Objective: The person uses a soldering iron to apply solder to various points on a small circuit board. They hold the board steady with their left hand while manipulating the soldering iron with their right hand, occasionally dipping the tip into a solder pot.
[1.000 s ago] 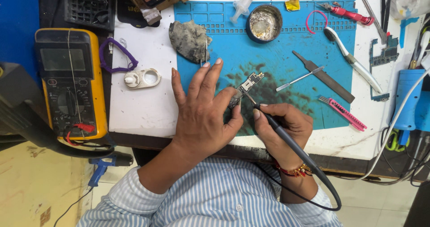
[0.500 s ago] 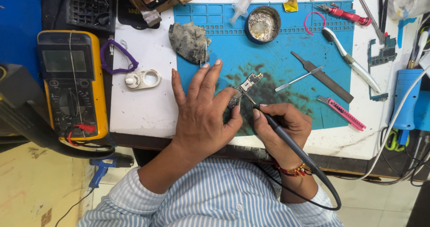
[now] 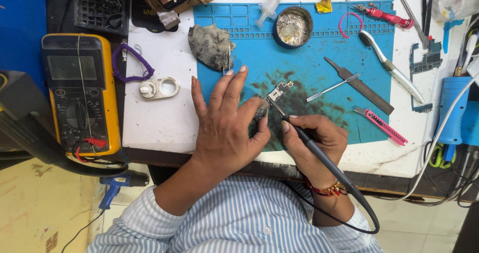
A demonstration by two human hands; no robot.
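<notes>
A small circuit board (image 3: 273, 97) lies on the blue work mat (image 3: 319, 53), on a dark scorched patch. My left hand (image 3: 227, 123) rests flat on the mat with the thumb and forefinger pinching the board's near end. My right hand (image 3: 314, 143) grips a black soldering iron (image 3: 319, 155) like a pen, its tip touching the board. The iron's black cable loops back past my wrist.
A yellow multimeter (image 3: 80, 93) lies at left. On the mat sit a grey sponge lump (image 3: 209, 44), a round metal tin (image 3: 293, 26), a metal spatula (image 3: 333, 87), a flat file (image 3: 359, 86), a pink knife (image 3: 381, 126) and a white-handled brush (image 3: 394, 71). A syringe (image 3: 272, 3) and screwdrivers lie at the back.
</notes>
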